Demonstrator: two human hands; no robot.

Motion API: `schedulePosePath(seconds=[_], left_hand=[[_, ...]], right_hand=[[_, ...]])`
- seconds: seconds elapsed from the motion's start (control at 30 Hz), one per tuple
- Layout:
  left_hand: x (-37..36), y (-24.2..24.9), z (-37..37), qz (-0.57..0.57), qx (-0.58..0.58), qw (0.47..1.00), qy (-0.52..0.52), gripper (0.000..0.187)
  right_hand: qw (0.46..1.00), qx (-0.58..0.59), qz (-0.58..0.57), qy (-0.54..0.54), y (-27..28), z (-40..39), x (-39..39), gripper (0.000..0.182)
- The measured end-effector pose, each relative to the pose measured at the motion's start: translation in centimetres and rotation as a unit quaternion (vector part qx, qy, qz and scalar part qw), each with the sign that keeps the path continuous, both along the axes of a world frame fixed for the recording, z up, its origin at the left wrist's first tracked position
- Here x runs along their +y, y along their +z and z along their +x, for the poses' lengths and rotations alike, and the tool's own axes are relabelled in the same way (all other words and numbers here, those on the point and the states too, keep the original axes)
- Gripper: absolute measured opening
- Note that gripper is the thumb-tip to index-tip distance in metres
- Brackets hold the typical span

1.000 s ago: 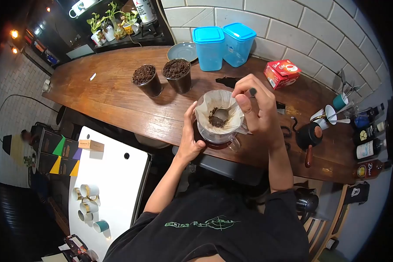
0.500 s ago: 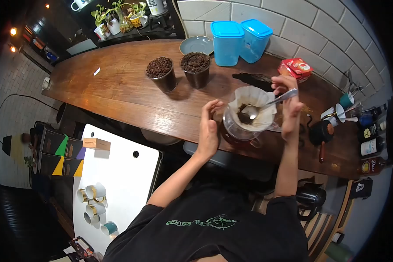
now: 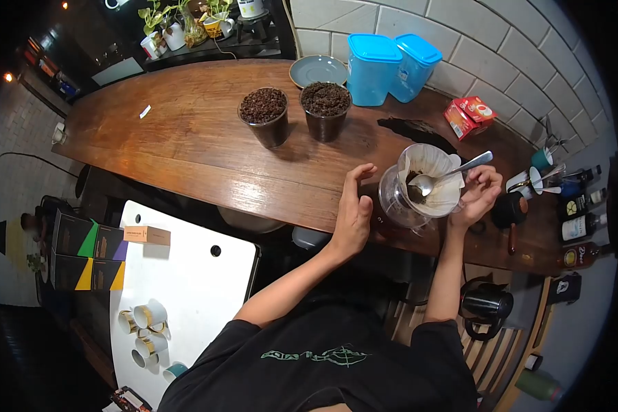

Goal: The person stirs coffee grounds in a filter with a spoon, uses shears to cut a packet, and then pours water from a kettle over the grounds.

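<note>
A glass coffee dripper (image 3: 393, 194) lined with a white paper filter (image 3: 443, 165) is tilted toward my right hand. Dark wet coffee grounds lie inside the filter. A metal spoon (image 3: 474, 162) rests in it, its bowl in the grounds and its handle over the right rim. My right hand (image 3: 477, 198) curls round the dripper's right side, where its handle is; the grip itself is partly hidden. To the left, my left hand (image 3: 356, 211) is open, thumb and fingers apart, beside the dripper and holding nothing. Dark liquid shows in the vessel below, mostly hidden.
Two clear cups of dark grounds (image 3: 264, 117) stand on the wooden counter (image 3: 178, 130). Behind are a grey saucer (image 3: 318, 71), blue lidded containers (image 3: 374, 69) and a red box (image 3: 469, 117). A black kettle (image 3: 508, 209) and several bottles (image 3: 580, 229) stand at right.
My right hand has come down from beside the spoon handle to the dripper's right side. The dripper has shifted right and tilts more. My left hand stays open beside it.
</note>
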State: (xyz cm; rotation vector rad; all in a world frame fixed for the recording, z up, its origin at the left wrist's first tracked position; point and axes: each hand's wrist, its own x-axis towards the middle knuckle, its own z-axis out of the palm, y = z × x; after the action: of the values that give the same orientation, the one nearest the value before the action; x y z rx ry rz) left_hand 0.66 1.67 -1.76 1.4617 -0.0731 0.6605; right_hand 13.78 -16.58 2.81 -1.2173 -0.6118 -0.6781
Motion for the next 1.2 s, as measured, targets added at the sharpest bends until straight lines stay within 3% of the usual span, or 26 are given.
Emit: schedulePosePath(seconds=[0.1, 0.3, 1.2], left_hand=[[-0.2, 0.1, 0.0, 0.004, 0.002, 1.0, -0.002, 0.087], [-0.2, -0.2, -0.1, -0.006, -0.004, 1.0, -0.006, 0.089], [-0.6, -0.1, -0.1, 0.005, -0.004, 1.0, -0.004, 0.09]], right_hand=[[0.993, -0.022, -0.051, -0.107, -0.2, -0.4, -0.5, 0.036], [0.966, -0.055, -0.164, -0.194, 0.3, -1.3, -0.3, 0.034], [0.949, -0.066, -0.201, -0.232, 1.0, -1.8, -0.3, 0.032]])
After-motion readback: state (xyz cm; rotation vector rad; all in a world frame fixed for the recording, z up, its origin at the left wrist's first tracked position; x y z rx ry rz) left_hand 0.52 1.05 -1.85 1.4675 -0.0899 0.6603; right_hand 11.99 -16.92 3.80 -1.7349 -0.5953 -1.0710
